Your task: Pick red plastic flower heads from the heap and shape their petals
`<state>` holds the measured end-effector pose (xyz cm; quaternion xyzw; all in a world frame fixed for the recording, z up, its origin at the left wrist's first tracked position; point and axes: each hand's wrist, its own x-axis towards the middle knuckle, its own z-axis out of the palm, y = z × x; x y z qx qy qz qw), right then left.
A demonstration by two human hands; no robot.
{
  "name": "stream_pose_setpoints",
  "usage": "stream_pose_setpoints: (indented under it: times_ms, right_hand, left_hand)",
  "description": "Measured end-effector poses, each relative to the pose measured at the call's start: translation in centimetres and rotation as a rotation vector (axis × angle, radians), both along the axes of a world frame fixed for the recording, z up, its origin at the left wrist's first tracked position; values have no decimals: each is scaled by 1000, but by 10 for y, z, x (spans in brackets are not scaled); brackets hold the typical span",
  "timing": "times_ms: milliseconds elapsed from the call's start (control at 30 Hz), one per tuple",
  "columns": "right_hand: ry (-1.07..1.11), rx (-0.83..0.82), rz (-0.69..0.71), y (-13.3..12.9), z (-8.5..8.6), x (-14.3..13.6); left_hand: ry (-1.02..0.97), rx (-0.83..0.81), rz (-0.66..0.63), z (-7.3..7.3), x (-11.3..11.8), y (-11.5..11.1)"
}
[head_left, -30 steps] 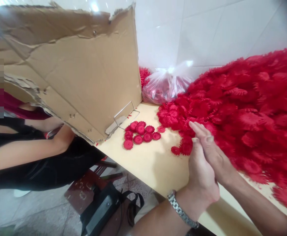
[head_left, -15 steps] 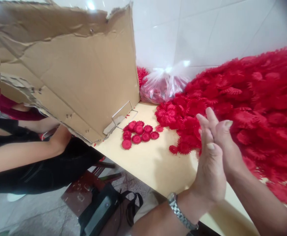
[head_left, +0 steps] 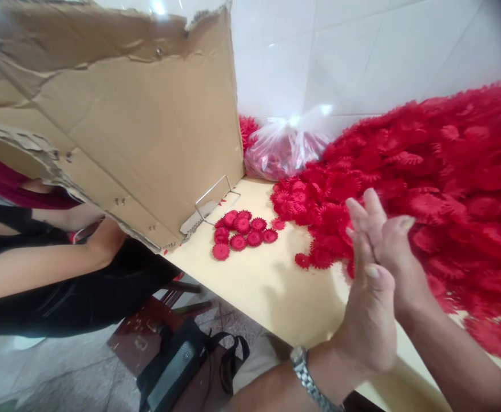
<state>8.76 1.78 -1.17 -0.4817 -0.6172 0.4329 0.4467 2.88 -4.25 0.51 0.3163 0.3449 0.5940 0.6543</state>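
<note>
My left hand (head_left: 368,320), with a metal-banded watch (head_left: 304,369) on its wrist, is raised above the table with its fingers stretched out. Its palm faces and presses against my right hand (head_left: 398,260), whose fingers are also straight. The space between the palms is hidden, and nothing shows sticking out of it. Behind and to the right of both hands rises a large heap of red fringed paper flowers (head_left: 460,171). Left of the hands, a small group of tightly formed red flowers (head_left: 242,226) lies on the pale table (head_left: 242,286).
A tall cardboard sheet (head_left: 160,126) stands at the left, beside a bent wire frame (head_left: 211,194). By the wall is a clear plastic bag (head_left: 285,149) with red pieces. Another person's arm (head_left: 62,263) shows beyond the cardboard. A black bag (head_left: 175,366) sits below the table edge.
Both hands stay palm to palm. The left hand has shifted slightly down against the right, and the right fingertips have moved a little to the right.
</note>
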Motion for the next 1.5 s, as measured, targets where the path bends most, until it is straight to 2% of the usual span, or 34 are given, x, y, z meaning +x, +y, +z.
stream_pose_setpoints:
  times_ms: [67, 100, 200, 267, 333, 433, 500, 567, 600, 667, 767, 833, 900, 967, 1033, 1133, 1200, 1333, 1400, 1500]
  right_hand:
    - [-42, 97, 58, -20, -8, -3]
    - [-63, 147, 70, -32, -13, -6]
    - [-78, 110, 88, -54, -21, -10]
    - [-48, 13, 50, -45, -17, -9]
    - [1, -45, 16, -25, -7, -8]
    - [100, -17, -2, -5, 2, -8]
    - [109, 42, 35, -13, -1, -12]
    - [45, 135, 81, -33, -8, -18]
    - [24, 141, 134, -42, -10, -21]
    - [7, 102, 137, -50, -11, -25]
    - [49, 20, 43, -33, -2, -22]
    - [104, 34, -1, -15, 5, -16]
    - [110, 71, 5, -9, 7, -12]
    - [38, 117, 53, -21, 4, -11]
    - [-63, 179, 120, -41, -2, -15]
    - [-85, 167, 151, -59, -6, -20]
    - [-49, 105, 103, -52, -3, -19]
    - [1, 109, -14, -19, 5, -8]
    - [0, 56, -32, -10, 5, -1]
    - [15, -80, -6, -12, 5, 4]
  left_hand:
    - [22, 74, 2, -2, -6, 4]
    - [6, 48, 12, -3, -10, 8]
    - [18, 38, 25, -6, -19, 14]
    - [81, 93, 12, -8, -16, 11]
    - [125, 133, 18, -10, -8, 3]
    - [86, 130, 41, -13, 0, -5]
    - [31, 115, 19, -12, -5, -2]
    - [7, 90, 41, -9, -15, 6]
    - [21, 74, 63, -7, -20, 10]
    - [80, 69, 68, -6, -25, 16]
    - [136, 106, 30, -12, -16, 9]
    - [115, 120, 13, -18, -8, -2]
    - [45, 85, -9, -23, -5, -10]
    - [-51, 25, -16, -24, -10, -11]
    - [-117, -15, 34, -22, -18, -5]
    - [-97, -24, 109, -19, -23, 5]
    - [-67, -4, 105, -20, -19, 5]
    - [-154, 6, -23, -25, -6, -10]
    - [-208, -58, -41, -27, -7, -16]
    - [-268, -176, 9, -28, -14, -15]
